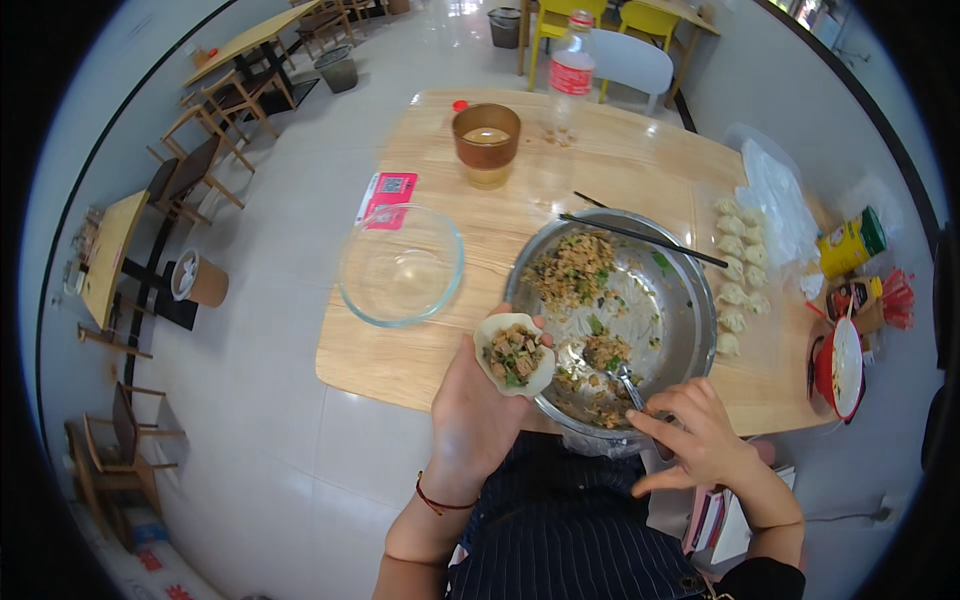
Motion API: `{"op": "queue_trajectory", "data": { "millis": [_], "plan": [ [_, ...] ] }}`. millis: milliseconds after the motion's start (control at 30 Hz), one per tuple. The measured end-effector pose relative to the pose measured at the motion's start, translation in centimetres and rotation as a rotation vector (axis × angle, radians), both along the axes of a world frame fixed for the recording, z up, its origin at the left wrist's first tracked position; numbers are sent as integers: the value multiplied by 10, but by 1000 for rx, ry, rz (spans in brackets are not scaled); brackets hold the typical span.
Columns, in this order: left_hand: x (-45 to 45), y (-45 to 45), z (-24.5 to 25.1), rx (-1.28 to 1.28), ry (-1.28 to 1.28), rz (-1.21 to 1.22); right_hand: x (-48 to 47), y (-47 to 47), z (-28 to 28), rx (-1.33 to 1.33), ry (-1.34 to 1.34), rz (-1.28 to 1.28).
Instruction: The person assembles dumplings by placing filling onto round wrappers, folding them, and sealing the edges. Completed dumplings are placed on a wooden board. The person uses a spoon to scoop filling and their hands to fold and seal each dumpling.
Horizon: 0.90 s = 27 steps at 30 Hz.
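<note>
On the palm and fingers of my left hand (484, 409) lies a round dumpling wrapper (550, 373), spread flat with a mound of chopped filling (514, 354) on it. My right hand (694, 431) is at the near right rim of a steel mixing bowl (637, 300), its thumb spread away from the fingers. A metal spoon (631, 388) rests in the bowl with its handle beneath my index finger, and its bowl end sits in a clump of filling. More filling (577, 266) is heaped on the far left side. Black chopsticks (645, 240) lie across the far rim.
Left of the steel bowl stands a glass bowl (401, 304). Behind are a brown cup (486, 146) and a plastic bottle (571, 82). Folded dumplings (731, 247) line the right side, near a yellow can (851, 244) and a red-and-white bowl (846, 371). A printed card (394, 184) lies at left.
</note>
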State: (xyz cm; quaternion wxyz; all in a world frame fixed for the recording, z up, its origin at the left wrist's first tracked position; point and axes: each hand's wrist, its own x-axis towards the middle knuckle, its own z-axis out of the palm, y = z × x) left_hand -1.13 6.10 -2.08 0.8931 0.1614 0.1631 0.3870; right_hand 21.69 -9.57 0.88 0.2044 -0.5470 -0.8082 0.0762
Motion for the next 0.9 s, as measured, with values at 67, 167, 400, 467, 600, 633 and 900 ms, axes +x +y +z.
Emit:
{"op": "queue_trajectory", "data": {
  "millis": [67, 167, 400, 467, 600, 633, 900],
  "plan": [
    [-10, 2, -1, 4, -8, 12, 5, 11, 23, -36, 37, 63],
    [-31, 2, -5, 10, -18, 59, 3, 51, 46, 33, 196, 36],
    [-70, 9, -10, 0, -21, 200, -94, 242, 25, -242, 168, 215],
    [-81, 13, -14, 0, -11, 242, -112, 285, -2, -339, 5, 234],
    [-99, 18, -19, 16, 4, 277, -132, 314, -28, -335, -158, 321],
    [-102, 19, -20, 21, 7, 281, -134, 315, -29, -372, -132, 348],
    [-108, 31, -16, 38, -36, 188, -130, 306, -9, -292, -48, 316]
  ]
}}
